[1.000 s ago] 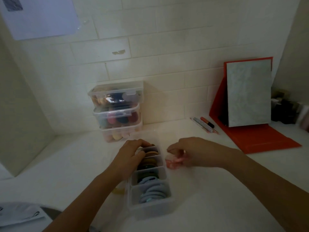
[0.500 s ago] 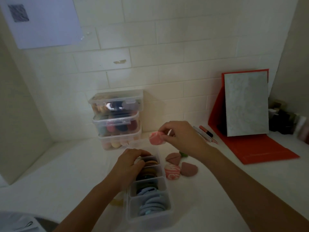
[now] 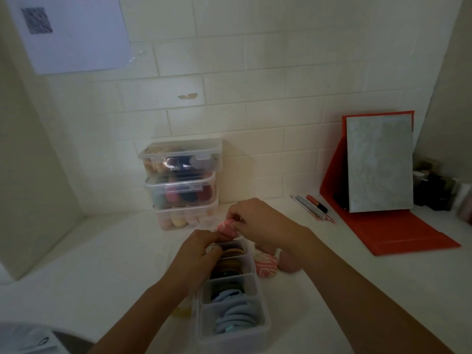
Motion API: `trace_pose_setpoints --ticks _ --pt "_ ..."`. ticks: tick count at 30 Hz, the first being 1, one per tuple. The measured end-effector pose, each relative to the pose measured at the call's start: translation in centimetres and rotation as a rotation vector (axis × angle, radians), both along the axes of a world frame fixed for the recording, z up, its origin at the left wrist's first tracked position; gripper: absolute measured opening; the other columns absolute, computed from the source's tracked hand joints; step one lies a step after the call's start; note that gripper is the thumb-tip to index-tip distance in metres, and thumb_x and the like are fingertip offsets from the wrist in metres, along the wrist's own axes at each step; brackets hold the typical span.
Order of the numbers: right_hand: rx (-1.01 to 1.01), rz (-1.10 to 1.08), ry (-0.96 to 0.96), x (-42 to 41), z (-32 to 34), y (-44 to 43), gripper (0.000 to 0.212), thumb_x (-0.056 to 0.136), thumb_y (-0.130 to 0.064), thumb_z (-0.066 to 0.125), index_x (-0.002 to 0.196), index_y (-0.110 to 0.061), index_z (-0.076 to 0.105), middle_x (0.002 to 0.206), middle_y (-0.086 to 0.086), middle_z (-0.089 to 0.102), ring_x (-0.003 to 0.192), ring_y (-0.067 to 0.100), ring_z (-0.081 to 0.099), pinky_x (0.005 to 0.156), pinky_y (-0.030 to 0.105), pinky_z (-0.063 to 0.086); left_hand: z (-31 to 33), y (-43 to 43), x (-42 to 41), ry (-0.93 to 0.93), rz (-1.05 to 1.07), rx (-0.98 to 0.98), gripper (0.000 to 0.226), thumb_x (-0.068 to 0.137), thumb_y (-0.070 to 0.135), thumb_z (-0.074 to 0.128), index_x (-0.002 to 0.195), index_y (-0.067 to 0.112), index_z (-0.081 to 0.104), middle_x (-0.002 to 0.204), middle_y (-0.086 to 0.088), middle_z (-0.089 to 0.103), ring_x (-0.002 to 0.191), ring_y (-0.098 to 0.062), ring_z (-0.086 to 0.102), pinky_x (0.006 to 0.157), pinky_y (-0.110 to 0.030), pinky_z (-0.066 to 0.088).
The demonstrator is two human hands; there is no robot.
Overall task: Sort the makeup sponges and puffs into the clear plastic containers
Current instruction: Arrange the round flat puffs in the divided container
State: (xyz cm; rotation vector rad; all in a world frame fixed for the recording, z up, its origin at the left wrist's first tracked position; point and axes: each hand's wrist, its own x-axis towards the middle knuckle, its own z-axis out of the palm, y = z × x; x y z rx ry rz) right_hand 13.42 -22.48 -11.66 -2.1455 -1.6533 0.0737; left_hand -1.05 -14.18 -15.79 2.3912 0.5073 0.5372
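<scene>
A clear divided container (image 3: 258, 333) stands on the counter in front of me, its compartments holding brown, dark and light blue round puffs. My left hand (image 3: 196, 254) rests on the container's far left corner, fingers curled over the rim. My right hand (image 3: 258, 221) pinches a pink-and-white patterned sponge (image 3: 227, 227) just above the container's far end. A second patterned pink sponge (image 3: 265, 267) and a dusky pink sponge (image 3: 288, 261) lie on the counter right of the container.
Three lidded clear boxes (image 3: 182, 185) full of coloured sponges are stacked against the tiled wall. Pens (image 3: 314, 206) and a red folding mirror stand (image 3: 383, 190) lie to the right, small dark bottles (image 3: 439, 195) beyond. A sheet of paper (image 3: 76, 34) hangs on the wall.
My right hand took a pink patterned sponge from the counter, lifted it, and now has lowered it toward the container's far end. The left hand stayed on the container.
</scene>
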Motion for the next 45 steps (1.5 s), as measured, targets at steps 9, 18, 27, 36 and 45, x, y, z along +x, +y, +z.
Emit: trace_pose_setpoints --ticks 9,18,27,36,45 --pt "-0.099 0.024 -0.223 -1.1 0.3 -1.3 0.025 0.093 -0.034 0.053 0.101 -0.017 0.069 0.095 0.002 0.067 0.076 0.012 0.051 0.068 0.024 0.038 0.0 -0.7 -0.4 0.064 0.034 0.096 0.033 0.092 0.015 0.043 0.110 0.033 0.065 0.091 0.003 0.053 0.090 -0.012 0.049 0.082 -0.024 0.039" --pt "-0.206 -0.124 -0.451 -3.9 0.4 -1.2 0.016 0.092 -0.013 0.055 0.101 -0.008 0.067 0.097 0.006 0.062 0.075 0.015 0.046 0.068 0.024 0.036 0.5 -2.4 -1.7 0.043 0.016 0.126 0.034 0.090 0.024 0.042 0.115 0.027 0.065 0.084 0.003 0.055 0.085 -0.014 0.050 0.074 -0.021 0.039" --pt "-0.576 0.015 -0.173 -5.6 3.0 -2.7 0.024 0.095 -0.022 0.053 0.088 -0.004 0.067 0.064 -0.003 0.049 0.055 0.009 0.042 0.050 0.017 0.034 0.7 -4.8 -4.9 0.035 -0.037 0.129 0.031 0.088 0.023 0.046 0.112 0.022 0.067 0.100 -0.003 0.064 0.091 -0.014 0.055 0.087 -0.035 0.047" --pt "-0.660 -0.045 -0.308 -7.4 1.9 -1.8 0.022 0.093 -0.011 0.049 0.071 -0.006 0.051 0.068 0.000 0.045 0.069 0.018 0.049 0.072 0.030 0.043 -0.2 -5.5 -6.0 -0.023 -0.061 0.166 0.028 0.092 0.018 0.046 0.116 0.023 0.059 0.108 0.000 0.057 0.095 -0.009 0.052 0.081 -0.015 0.040" --pt "0.013 -0.204 0.401 -5.4 -0.9 -5.7 0.021 0.081 -0.026 0.072 0.093 -0.010 0.075 0.076 -0.002 0.069 0.057 0.002 0.056 0.056 0.013 0.042 0.1 -5.8 -6.2 0.061 -0.086 0.148 0.038 0.096 0.024 0.041 0.134 0.027 0.044 0.134 0.003 0.051 0.116 -0.009 0.046 0.096 -0.020 0.030"
